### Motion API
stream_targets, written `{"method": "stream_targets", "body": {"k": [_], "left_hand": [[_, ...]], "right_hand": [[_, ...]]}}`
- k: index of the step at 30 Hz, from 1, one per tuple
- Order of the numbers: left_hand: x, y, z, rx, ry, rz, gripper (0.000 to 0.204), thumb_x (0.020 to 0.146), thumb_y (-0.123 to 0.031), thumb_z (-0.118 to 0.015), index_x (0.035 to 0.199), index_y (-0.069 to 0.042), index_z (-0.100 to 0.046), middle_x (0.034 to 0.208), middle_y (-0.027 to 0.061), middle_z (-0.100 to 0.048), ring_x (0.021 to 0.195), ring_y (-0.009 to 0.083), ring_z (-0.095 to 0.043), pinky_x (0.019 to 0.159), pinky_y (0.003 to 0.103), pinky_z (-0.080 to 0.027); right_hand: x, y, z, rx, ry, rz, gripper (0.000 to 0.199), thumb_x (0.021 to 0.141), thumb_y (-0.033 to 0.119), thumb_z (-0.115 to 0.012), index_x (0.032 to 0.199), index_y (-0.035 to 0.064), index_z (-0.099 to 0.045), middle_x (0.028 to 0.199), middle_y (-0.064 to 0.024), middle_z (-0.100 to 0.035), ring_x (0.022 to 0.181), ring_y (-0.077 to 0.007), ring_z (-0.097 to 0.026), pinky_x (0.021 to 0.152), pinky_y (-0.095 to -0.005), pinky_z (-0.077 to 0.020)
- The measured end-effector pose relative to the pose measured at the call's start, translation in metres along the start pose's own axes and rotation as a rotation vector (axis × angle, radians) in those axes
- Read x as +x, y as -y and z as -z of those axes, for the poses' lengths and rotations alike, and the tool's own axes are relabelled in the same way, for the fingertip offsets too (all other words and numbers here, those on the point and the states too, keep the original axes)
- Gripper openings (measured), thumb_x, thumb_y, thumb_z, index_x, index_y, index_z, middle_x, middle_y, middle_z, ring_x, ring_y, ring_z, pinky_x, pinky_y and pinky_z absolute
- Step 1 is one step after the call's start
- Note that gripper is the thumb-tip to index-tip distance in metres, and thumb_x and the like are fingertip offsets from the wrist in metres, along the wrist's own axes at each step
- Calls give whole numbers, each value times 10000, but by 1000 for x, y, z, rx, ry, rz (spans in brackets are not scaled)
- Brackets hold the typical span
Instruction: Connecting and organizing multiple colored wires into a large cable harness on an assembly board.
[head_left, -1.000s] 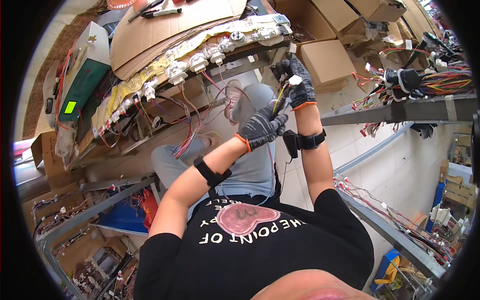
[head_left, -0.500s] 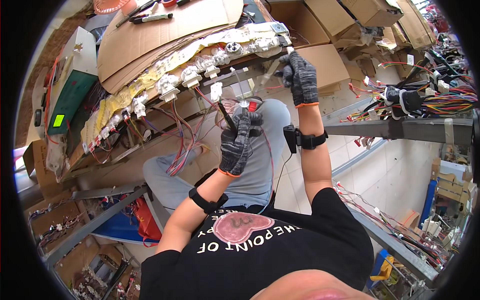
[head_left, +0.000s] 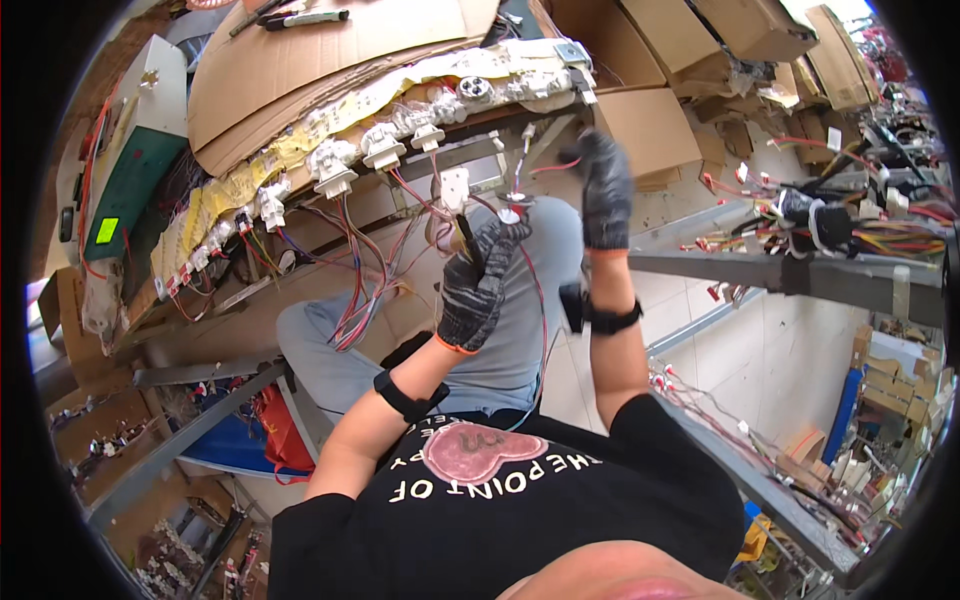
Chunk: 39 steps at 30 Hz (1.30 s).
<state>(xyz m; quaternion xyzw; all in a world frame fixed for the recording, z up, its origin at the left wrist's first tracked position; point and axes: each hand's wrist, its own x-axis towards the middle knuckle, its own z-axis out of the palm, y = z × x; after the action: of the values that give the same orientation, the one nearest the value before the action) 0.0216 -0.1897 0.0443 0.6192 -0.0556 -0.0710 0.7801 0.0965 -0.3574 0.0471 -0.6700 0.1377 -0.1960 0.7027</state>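
Note:
My left hand [head_left: 473, 290], in a grey-black knit glove, is closed around a wire harness above my knee. A white connector [head_left: 454, 188] and a dark slim stick-like piece [head_left: 463, 230] stand out above its fingers. A small round white part [head_left: 509, 214] shows at the fingertips, and a reddish wire [head_left: 540, 290] hangs down along my leg. Right of it, my gloved right hand [head_left: 606, 190] is smeared by motion, below the right end of the connector board [head_left: 400, 115]. A red wire end [head_left: 556, 167] shows beside its fingers; whether it is held is unclear.
White connectors with hanging wire bundles [head_left: 355, 290] line the board's near edge. A green-and-white tester box [head_left: 140, 170] stands at left. Cardboard boxes [head_left: 645, 130] sit at far right. A metal rail [head_left: 850, 283] with wire harnesses lies at right. Markers [head_left: 305, 18] lie on cardboard.
My right hand has come away from the board's right end and moved down toward me. My left hand stays nearly in place, while the white connector above it has shifted slightly right.

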Motion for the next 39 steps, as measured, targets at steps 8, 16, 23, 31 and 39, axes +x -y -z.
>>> {"method": "stream_targets", "body": {"k": [8,16,23,31,39], "left_hand": [[-4,7,4,125,14,70,202,900,-88,-467,1011,23,-593,950,68,-629,908,133,-557,818,265,-418],[8,-7,13,242,-32,-124,150,874,-42,-469,962,11,-579,885,79,-634,848,154,-576,795,273,-434],[16,-4,14,121,50,-4,180,868,-20,-454,1007,12,-564,897,85,-631,866,152,-580,793,273,-441],[15,13,17,-82,118,93,262,861,21,-425,1113,13,-497,1000,92,-591,935,158,-557,858,289,-430],[21,15,23,-53,153,38,283,862,-5,-447,1141,16,-487,1020,106,-588,963,169,-560,847,290,-438]], "right_hand": [[-5,2,-25,841,222,-606,218,877,157,-516,1015,-9,-548,728,-25,-562,630,-118,-538,688,-294,-502],[18,15,-27,308,71,-370,141,812,169,-607,754,41,-597,608,-21,-569,528,-101,-531,516,-231,-432],[23,24,-30,176,22,-491,153,823,164,-581,786,16,-597,594,-15,-499,498,-106,-462,528,-259,-447],[25,23,-28,149,32,-440,166,821,159,-567,833,-3,-599,608,-20,-487,500,-114,-461,609,-311,-510],[24,19,-25,99,62,-417,184,831,192,-564,781,15,-582,573,0,-476,474,-87,-460,546,-269,-475]]}}
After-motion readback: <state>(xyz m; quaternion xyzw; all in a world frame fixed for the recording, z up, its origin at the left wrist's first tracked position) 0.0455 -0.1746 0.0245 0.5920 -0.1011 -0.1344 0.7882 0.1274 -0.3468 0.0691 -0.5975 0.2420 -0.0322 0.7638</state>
